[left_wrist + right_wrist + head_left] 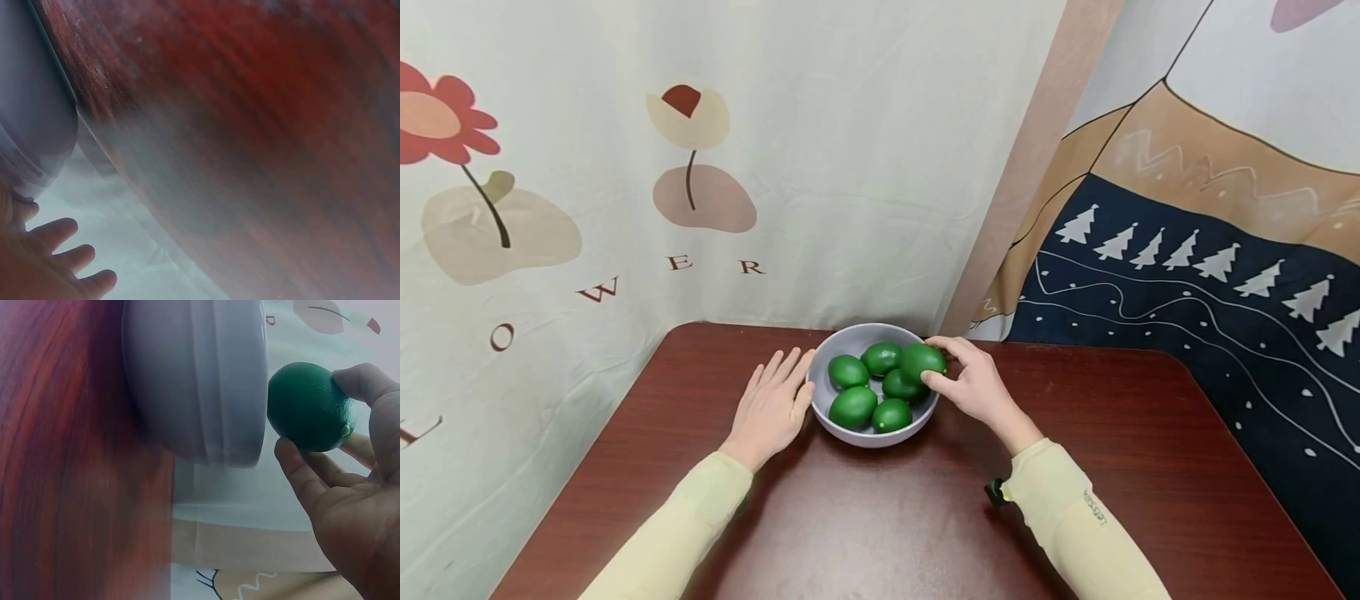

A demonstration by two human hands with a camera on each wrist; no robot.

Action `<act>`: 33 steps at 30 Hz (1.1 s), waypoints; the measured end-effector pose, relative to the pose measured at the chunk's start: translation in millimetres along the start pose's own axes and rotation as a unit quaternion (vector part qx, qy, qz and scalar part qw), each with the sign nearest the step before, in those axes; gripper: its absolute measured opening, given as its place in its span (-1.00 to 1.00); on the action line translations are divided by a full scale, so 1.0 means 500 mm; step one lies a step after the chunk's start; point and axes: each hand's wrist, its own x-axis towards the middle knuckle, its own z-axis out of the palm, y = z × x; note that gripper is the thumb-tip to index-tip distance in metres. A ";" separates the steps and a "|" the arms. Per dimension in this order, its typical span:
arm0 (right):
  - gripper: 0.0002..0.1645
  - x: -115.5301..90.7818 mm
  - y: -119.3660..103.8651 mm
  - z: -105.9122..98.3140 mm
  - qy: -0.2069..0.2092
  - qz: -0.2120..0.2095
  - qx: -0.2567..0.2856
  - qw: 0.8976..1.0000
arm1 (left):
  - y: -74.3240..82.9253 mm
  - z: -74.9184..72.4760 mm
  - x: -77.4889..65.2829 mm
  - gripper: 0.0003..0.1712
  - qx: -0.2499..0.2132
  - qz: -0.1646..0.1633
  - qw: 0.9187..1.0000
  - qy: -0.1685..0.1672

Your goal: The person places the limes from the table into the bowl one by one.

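A round grey bowl (874,442) holds several green limes (853,407). My right hand (976,383) pinches one lime (922,362) between thumb and fingers at the bowl's right rim. In the right wrist view this lime (309,407) shows above the rim, held by the fingertips (290,459). My left hand (769,408) lies along the bowl's left side with its fingers straight, the thumb close against the rim. The left wrist view shows its fingers (56,234) spread below the bowl's wall (37,94).
The bowl stands near the back edge of a dark red-brown wooden table (865,525). Behind it hangs a pale curtain (850,167) printed with flowers and letters. A dark blue cloth with white trees (1180,250) hangs at the right.
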 end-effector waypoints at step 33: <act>-0.47 0.022 -0.023 0.068 -0.100 0.014 -0.016 0.995 | 0.000 -0.001 0.000 -0.37 0.000 -0.002 1.000 -0.007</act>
